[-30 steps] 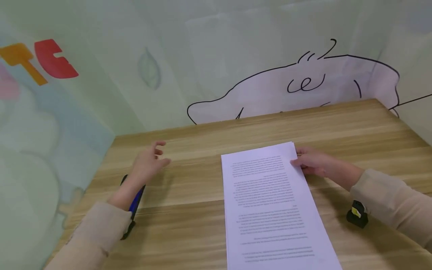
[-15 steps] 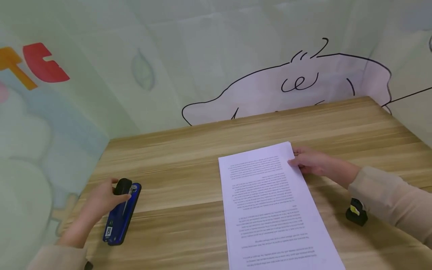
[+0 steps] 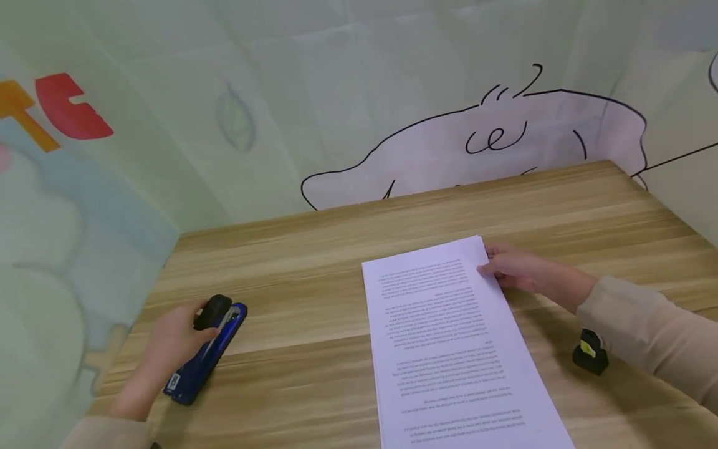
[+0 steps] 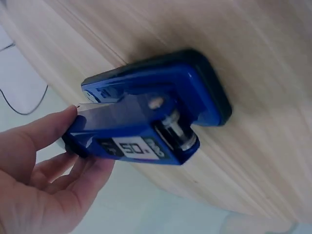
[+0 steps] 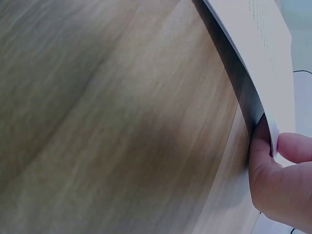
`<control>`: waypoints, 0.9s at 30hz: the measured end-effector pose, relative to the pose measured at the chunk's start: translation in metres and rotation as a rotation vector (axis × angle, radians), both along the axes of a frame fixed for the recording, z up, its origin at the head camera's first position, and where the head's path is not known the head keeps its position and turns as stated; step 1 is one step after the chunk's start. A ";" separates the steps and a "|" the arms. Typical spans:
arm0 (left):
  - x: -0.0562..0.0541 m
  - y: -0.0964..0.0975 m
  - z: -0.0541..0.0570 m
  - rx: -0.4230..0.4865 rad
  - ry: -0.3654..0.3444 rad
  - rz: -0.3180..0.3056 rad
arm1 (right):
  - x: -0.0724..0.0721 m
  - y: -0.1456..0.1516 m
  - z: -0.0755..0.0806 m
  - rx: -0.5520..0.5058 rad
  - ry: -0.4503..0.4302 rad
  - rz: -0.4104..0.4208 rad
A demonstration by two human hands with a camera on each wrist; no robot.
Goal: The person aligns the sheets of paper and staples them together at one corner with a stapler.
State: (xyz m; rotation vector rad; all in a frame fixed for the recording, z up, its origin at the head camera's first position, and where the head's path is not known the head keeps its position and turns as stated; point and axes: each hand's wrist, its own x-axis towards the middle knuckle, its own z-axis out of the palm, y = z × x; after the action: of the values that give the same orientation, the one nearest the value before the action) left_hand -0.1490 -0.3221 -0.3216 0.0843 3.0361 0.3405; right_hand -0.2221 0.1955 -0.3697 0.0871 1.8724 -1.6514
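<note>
A blue and black stapler (image 3: 204,355) lies at the left of the wooden table. My left hand (image 3: 174,337) grips its black end between thumb and fingers. In the left wrist view, the stapler's blue upper arm (image 4: 126,129) slants above its base (image 4: 195,87), and the left hand (image 4: 53,170) holds the arm's far end. A stack of printed paper sheets (image 3: 437,349) lies in the middle. My right hand (image 3: 516,268) pinches its upper right edge, thumb on top and fingers beneath. In the right wrist view, the paper (image 5: 268,58) is lifted slightly at that edge.
On the table (image 3: 303,280), a small black object (image 3: 591,354) with a yellow patch sits beside the right sleeve (image 3: 645,343). A printed backdrop (image 3: 269,125) rises behind the table's far edge. Part of a dark thing shows near the left sleeve (image 3: 106,433).
My left hand moved back toward the near left and took hold of the stapler, which has since turned and shifted slightly right. The right hand keeps its pinch on the paper.
</note>
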 end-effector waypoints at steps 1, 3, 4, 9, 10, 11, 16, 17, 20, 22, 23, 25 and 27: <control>0.000 0.003 0.000 -0.001 0.019 -0.017 | 0.000 0.000 0.000 -0.006 0.000 0.001; -0.002 0.011 0.000 -0.006 0.027 -0.032 | 0.000 0.000 -0.001 -0.013 0.003 0.007; -0.004 0.016 -0.001 -0.002 0.032 -0.042 | -0.001 0.000 -0.001 -0.019 0.005 0.010; -0.018 0.052 0.004 0.047 0.047 -0.108 | -0.001 0.000 -0.003 -0.019 0.015 0.021; -0.022 0.061 0.006 0.061 0.045 -0.121 | -0.001 0.000 -0.003 -0.017 0.014 0.021; -0.026 0.069 0.008 0.073 0.036 -0.133 | 0.000 0.000 -0.003 -0.015 0.014 0.023; -0.044 0.111 0.010 0.106 0.011 -0.210 | 0.001 0.001 -0.006 -0.016 0.013 0.040; -0.047 0.118 0.010 0.109 0.010 -0.228 | 0.001 0.001 -0.006 -0.017 0.015 0.045; -0.053 0.138 0.008 0.109 0.023 -0.284 | 0.001 0.001 -0.005 -0.016 0.024 0.047; -0.056 0.149 0.007 0.114 0.028 -0.316 | 0.001 0.001 -0.004 -0.010 0.028 0.043; -0.056 0.154 0.007 0.116 0.023 -0.323 | 0.000 0.001 -0.004 -0.010 0.030 0.042; -0.057 0.163 0.006 0.127 0.012 -0.332 | 0.000 0.001 -0.003 -0.003 0.030 0.040; -0.057 0.170 0.006 0.131 0.001 -0.334 | 0.000 0.000 -0.003 0.011 0.029 0.036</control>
State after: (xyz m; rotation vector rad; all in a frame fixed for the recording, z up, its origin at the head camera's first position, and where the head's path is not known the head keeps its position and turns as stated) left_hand -0.2060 -0.1525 -0.3161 0.5911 2.9233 0.5070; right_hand -0.2220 0.1958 -0.3726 0.0334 1.8940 -1.6260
